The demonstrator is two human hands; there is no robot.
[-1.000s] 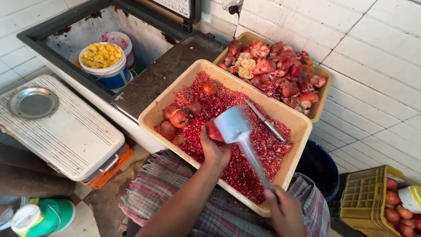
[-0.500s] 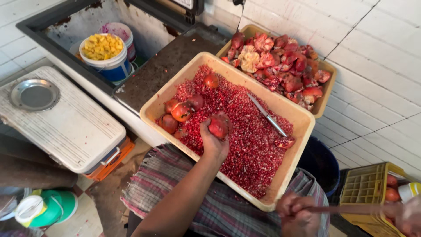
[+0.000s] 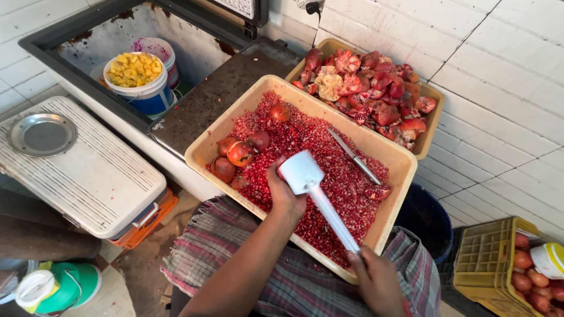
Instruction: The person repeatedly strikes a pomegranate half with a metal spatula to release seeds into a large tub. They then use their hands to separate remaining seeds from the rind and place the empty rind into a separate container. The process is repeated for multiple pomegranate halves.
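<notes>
Near the middle of the frame, the left hand (image 3: 286,194) is curled over something in the big tan tray (image 3: 202,154) of red pomegranate seeds (image 3: 317,176), though what it holds is hidden under the white ladle (image 3: 311,189), and the right hand (image 3: 378,283), at the bottom, is closed tight on the ladle's long handle. Below the tray is a plaid cloth (image 3: 305,282), and white tiles fill the right side. A knife (image 3: 354,157) lies on the seeds, whole pomegranates (image 3: 241,154) sit at the tray's left, a tray of peels (image 3: 376,97) is above, and a tub of yellow fruit (image 3: 136,73) is at the upper left.
</notes>
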